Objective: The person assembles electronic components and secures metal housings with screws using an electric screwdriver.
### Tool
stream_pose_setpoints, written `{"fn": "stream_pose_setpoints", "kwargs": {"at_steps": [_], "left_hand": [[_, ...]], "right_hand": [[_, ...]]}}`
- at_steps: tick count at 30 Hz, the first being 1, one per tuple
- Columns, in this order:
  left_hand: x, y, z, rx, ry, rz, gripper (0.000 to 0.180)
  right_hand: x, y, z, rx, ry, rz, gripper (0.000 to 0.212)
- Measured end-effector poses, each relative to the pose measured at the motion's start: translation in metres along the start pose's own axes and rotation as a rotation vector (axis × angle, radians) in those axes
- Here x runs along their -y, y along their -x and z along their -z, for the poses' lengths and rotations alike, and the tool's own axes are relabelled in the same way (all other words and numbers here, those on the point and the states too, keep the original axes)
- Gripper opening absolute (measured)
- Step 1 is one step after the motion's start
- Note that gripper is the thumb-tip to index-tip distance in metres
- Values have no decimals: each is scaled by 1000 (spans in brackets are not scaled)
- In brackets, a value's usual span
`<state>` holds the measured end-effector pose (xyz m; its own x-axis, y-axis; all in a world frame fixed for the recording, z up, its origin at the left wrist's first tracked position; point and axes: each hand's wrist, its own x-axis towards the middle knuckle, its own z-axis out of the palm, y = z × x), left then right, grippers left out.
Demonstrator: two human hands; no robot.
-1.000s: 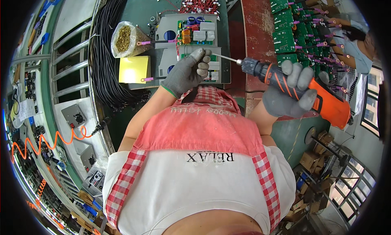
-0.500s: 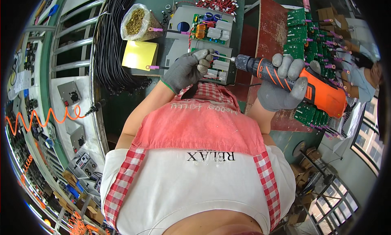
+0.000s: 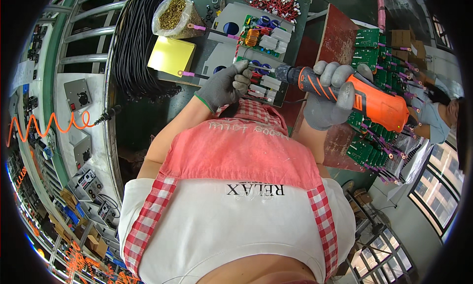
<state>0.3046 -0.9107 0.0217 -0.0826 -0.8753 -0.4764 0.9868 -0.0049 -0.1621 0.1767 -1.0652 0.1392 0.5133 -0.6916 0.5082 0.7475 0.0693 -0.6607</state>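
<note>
1. Head view: I am gripping the orange electric screwdriver [image 3: 354, 92] in my right hand [image 3: 327, 97], gloved fingers wrapped tight around its body, with the bit pointing left toward my other hand.
2. My left hand [image 3: 224, 84] is pinching the tip of the bit [image 3: 258, 67] between thumb and fingertips, closed on it, seemingly seating a screw; the screw itself is too small to see.
3. Both hands are hovering just above the circuit board assembly [image 3: 266, 82] on the green bench [image 3: 207, 43].
4. To do this well, I am judging that I should be keeping the bit square to the board and steadying it until it bites.
5. The bag of brass screws [image 3: 172, 13] and yellow pad [image 3: 170, 55] are lying to my left.
</note>
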Motion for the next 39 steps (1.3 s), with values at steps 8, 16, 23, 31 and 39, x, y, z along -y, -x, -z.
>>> {"fn": "stream_pose_setpoints", "kwargs": {"at_steps": [8,16,23,31,39], "left_hand": [[-8,-8,6,-94,62,-10,13],[-8,-9,17,-21,-56,-201,21],[-13,8,28,-139,-528,-216,39],[-47,1,65,-583,-1540,-664,37],[-48,-51,57,-739,-1636,-308,58]], "right_hand": [[-16,1,-5,67,98,-45,49],[-28,7,-11,29,106,-59,46],[-50,2,-11,-262,293,-97,40],[-113,6,14,-234,464,-159,39],[-133,17,8,-275,375,-253,22]]}}
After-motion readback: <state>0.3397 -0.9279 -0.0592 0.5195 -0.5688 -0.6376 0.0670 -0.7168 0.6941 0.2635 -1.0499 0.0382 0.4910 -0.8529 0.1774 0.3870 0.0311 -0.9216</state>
